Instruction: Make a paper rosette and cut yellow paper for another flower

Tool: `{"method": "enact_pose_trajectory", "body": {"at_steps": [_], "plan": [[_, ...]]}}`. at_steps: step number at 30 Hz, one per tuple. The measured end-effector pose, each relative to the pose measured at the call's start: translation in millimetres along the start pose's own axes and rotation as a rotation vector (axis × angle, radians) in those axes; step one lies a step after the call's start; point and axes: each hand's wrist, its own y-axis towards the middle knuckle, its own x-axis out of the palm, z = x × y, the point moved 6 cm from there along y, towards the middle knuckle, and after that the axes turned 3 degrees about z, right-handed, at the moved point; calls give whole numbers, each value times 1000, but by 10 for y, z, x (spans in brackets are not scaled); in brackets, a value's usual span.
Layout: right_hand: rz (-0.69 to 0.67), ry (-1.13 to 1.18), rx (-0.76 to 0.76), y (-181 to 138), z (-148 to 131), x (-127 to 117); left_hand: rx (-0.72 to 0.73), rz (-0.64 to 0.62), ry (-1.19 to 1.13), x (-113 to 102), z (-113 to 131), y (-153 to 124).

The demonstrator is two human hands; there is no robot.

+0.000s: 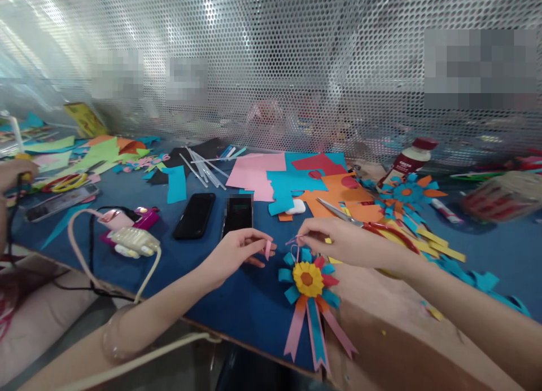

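My left hand point(241, 253) pinches a small pink paper strip point(267, 249) between thumb and fingers, just left of the rosette. My right hand point(328, 238) is closed at the fingertips on a thin pink curled strip point(293, 241), above the top of the rosette; its exact form is too small to tell. Below it lies the paper rosette point(307, 278), with a yellow pleated centre, an orange middle and blue and red loops. Pink and blue tails with notched ends hang from it toward the table's front edge. Scissors point(372, 227) with red handles lie partly behind my right wrist.
Two black phones point(195, 216) lie left of centre. Coloured paper sheets point(254, 174), glue sticks point(205, 168) and a bottle point(409, 162) line the back. A second blue flower point(406, 190) sits right. Chargers with cables point(134, 241) and another person's hand point(17, 174) are left.
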Motion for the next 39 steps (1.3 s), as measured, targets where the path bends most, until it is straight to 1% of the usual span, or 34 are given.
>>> {"method": "enact_pose_trajectory", "body": {"at_steps": [3, 5, 9, 13, 16, 21, 24, 27, 31, 36, 39], "plan": [[-55, 1, 15, -19, -27, 32, 112, -1, 175, 22, 88, -23], [-79, -1, 13, -25, -56, 48, 164, 5, 248, 42, 127, -46], [-92, 3, -21, -28, -98, 71, 217, 12, 325, 90, 154, -95], [-148, -17, -40, -32, -87, 110, 269, -33, 340, 166, 160, -117], [-194, -55, -37, -17, -73, 131, 300, -73, 405, 214, 154, -112], [-227, -90, -82, 41, -77, 145, 512, -48, 607, 244, 234, -132], [-226, -96, -89, 62, -76, 148, 596, -71, 691, 290, 248, -159], [-245, -123, -94, 70, -96, 162, 649, -93, 760, 346, 231, -190], [-290, -171, -119, 90, -137, 175, 686, -88, 811, 385, 182, -217], [-277, -184, -121, 125, -134, 143, 720, -100, 873, 415, 148, -266], [-283, -175, -127, 119, -129, 152, 806, -116, 970, 473, 196, -349]]}}
